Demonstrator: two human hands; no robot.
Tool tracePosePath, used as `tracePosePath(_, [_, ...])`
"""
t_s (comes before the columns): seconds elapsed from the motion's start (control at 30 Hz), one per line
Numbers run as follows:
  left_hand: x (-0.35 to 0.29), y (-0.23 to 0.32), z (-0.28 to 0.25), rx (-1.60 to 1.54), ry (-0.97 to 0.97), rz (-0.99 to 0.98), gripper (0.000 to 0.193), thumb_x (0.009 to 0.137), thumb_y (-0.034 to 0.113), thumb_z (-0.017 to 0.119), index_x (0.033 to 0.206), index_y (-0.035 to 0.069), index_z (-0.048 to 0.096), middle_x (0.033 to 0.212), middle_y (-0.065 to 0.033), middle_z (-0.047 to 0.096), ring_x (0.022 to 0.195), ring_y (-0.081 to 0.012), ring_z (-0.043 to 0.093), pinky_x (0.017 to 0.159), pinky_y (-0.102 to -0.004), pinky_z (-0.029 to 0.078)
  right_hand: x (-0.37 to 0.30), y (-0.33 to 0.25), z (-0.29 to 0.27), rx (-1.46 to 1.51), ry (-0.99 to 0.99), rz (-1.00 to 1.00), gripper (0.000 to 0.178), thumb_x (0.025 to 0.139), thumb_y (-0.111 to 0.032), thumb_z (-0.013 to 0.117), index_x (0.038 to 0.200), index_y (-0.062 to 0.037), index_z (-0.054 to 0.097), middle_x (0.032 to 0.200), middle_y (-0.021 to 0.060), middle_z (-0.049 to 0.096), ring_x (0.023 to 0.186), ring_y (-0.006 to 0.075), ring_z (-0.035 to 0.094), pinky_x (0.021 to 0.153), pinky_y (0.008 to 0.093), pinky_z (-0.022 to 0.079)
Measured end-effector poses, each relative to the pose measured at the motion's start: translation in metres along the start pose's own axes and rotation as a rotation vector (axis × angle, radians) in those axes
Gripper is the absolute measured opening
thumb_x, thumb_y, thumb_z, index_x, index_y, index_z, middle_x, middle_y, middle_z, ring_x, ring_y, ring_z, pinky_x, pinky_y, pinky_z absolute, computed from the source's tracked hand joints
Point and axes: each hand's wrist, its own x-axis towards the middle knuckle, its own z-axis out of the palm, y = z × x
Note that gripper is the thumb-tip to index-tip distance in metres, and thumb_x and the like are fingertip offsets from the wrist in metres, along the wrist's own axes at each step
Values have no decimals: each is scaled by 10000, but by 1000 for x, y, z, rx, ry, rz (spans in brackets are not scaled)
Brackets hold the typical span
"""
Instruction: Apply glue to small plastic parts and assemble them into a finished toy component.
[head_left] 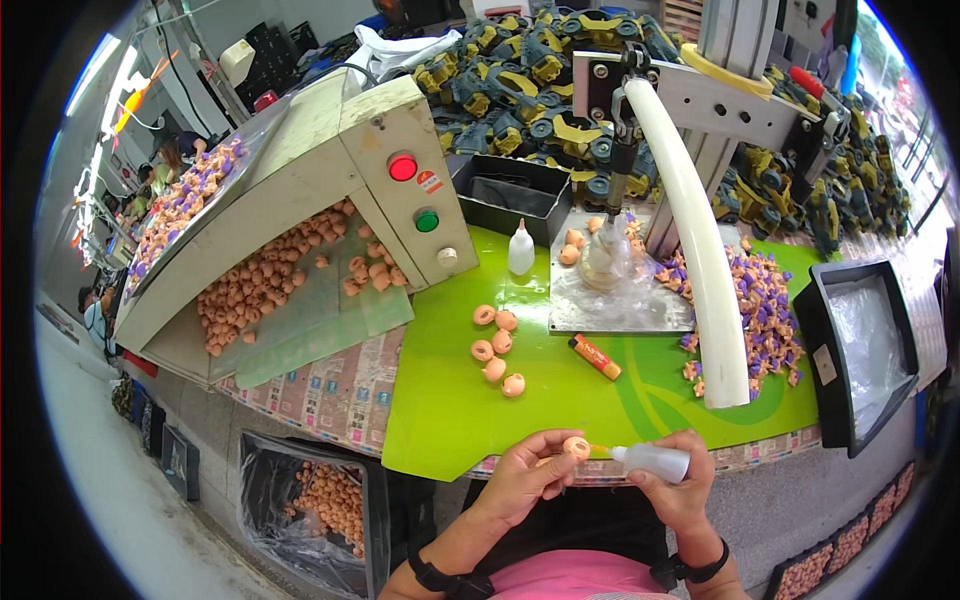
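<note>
My left hand [522, 482] pinches a small peach-coloured hollow ball piece [576, 447] at the table's front edge. In my right hand [685, 492] lies a white squeeze bottle [655, 463], tipped on its side. Its yellowish nozzle points left and reaches the ball piece; whether it touches cannot be made out. Beyond my hands, several loose ball pieces [494, 370] with dark openings rest on the green mat [440, 420]. An orange-red tube-shaped stick [595, 357] lies to their right. Farther back a second white squeeze bottle [521, 250] stands upright.
A lever press [720, 330] with a long white handle overhangs the mat. Purple-and-peach parts [765, 310] are heaped at right, beside a black bin [835, 385]. At left stands a beige machine [395, 130] with ball pieces inside. Below it sits a lined crate [375, 520].
</note>
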Motion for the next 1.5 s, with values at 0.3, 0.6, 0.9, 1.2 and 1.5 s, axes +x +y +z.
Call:
tracePosePath(0.3, [0,-3,0,-22,-19,35,304,906,103,636,1191,20,567,988,-37,615,702,-61,547,500,-156,393,0,-7,-10,-63,-21,-65,431,659,-161,866,963,-39,585,780,108,621,680,208,609,606,301,470])
tracePosePath(0.6, [-3,-3,3,-97,17,50,354,865,3,646,1204,42,553,1026,-60,610,710,-78,554,496,-169,398,8,6,8,94,162,124,393,674,-88,838,941,-10,561,832,85,592,744,174,603,657,302,489])
tracePosePath(0.9, [-9,0,4,89,69,233,360,836,-35,656,1182,19,575,1011,-66,617,698,-60,556,502,-154,413,36,28,33,-39,-3,72,329,709,-36,768,1008,-7,635,957,88,629,866,158,605,770,279,480])
tracePosePath(1.2, [-13,2,10,6,113,190,381,812,-86,635,1172,25,576,1030,-90,613,659,-75,542,494,-179,438,48,1,10,8,-208,12,379,742,-64,727,1098,-45,599,1190,134,592,1110,308,547,951,384,425])
tracePosePath(1.5, [-15,-3,6,-109,-49,130,371,854,-46,626,1211,36,569,1138,-102,607,717,-84,562,524,-184,454,82,34,-45,-632,38,-139,187,742,-25,679,926,-35,648,954,114,648,905,328,546,792,426,438])
